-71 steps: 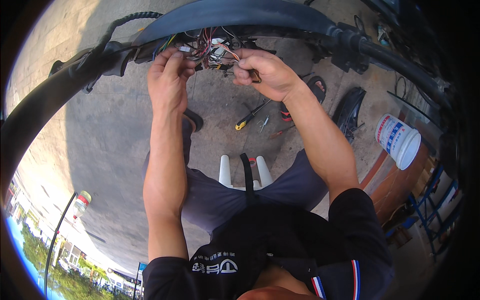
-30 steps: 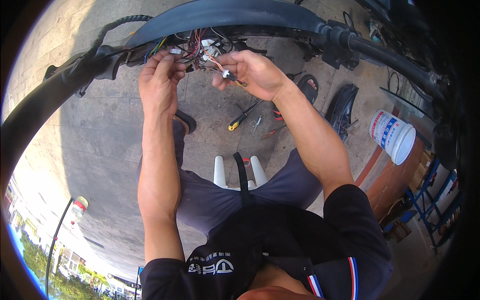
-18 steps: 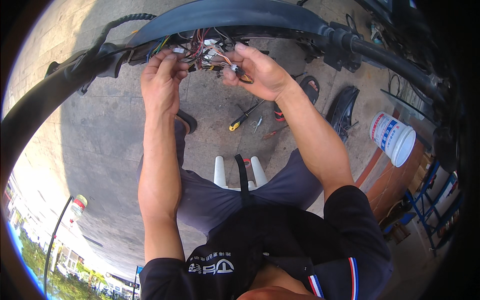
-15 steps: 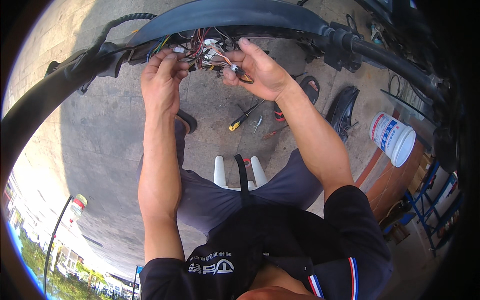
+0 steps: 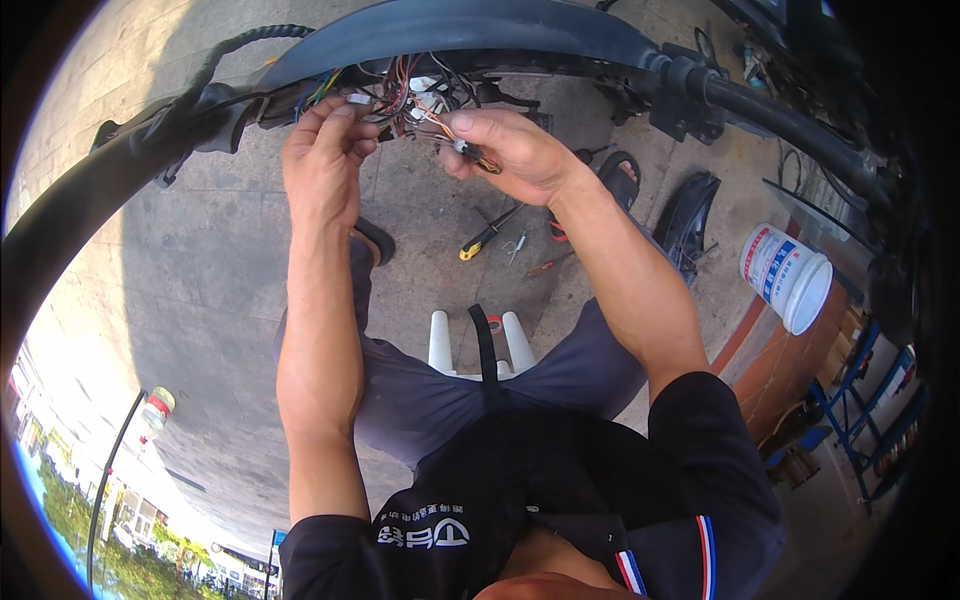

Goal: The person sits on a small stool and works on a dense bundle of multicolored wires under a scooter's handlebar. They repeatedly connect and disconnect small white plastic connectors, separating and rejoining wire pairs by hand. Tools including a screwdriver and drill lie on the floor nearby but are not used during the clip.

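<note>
My left hand (image 5: 325, 155) pinches a small white plug connector (image 5: 358, 99) at the left side of a wire bundle (image 5: 402, 88). The bundle of red, black, white and other wires hangs under the dark curved panel (image 5: 460, 35) of a vehicle's handlebar. To the right of it, my right hand (image 5: 520, 155) is closed on a wire connector (image 5: 464, 147), pale at one end and dark at the other. Orange and white wires run up from this connector, and dark and yellow ones curl beneath it. White connectors (image 5: 428, 100) sit among the wires between both hands.
On the paving lie a yellow-black screwdriver (image 5: 478, 243) and a dark curved plastic part (image 5: 690, 215). A white bucket (image 5: 785, 280) stands at the right, near a blue metal rack (image 5: 850, 410). Thick black handlebar tubes (image 5: 790, 115) cross both upper sides. White stool legs (image 5: 440, 340) show between my knees.
My right thumb has come down from its raised position toward the fingers at the connector, and that hand has shifted slightly lower. My left hand stays almost still.
</note>
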Tool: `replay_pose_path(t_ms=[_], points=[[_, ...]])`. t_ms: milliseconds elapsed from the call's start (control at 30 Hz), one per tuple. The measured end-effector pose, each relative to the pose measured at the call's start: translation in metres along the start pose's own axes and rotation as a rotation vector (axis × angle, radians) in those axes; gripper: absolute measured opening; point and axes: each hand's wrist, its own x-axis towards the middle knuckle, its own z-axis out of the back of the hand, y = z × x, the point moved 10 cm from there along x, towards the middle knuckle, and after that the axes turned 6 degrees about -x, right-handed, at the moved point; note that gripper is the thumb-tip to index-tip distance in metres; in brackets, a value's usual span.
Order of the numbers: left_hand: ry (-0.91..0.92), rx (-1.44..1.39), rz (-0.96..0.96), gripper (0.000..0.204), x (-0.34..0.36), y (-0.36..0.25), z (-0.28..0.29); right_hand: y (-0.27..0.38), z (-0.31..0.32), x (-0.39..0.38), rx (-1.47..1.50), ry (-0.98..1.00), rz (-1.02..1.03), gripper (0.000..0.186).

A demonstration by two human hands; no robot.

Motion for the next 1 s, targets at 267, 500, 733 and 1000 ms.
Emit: replay_pose_path(t_ms=[267, 500, 733, 1000], points=[[-0.004, 0.003, 0.001, 0.023, -0.001, -0.001, -0.001, -0.001, 0.004, 0.003, 0.085, -0.006, 0.009, 0.020], [0.005, 0.002, 0.004, 0.023, -0.001, -0.001, -0.002, -0.002, 0.026, 0.000, 0.122, -0.200, -0.027, 0.019], [-0.002, -0.005, 0.008, 0.019, -0.002, 0.000, -0.002, 0.001, 0.033, 0.000, -0.016, -0.295, -0.014, 0.023], [-0.002, -0.013, 0.007, 0.016, 0.000, 0.000, 0.000, 0.030, 0.046, -0.008, -0.443, -0.578, 0.333, 0.024]])
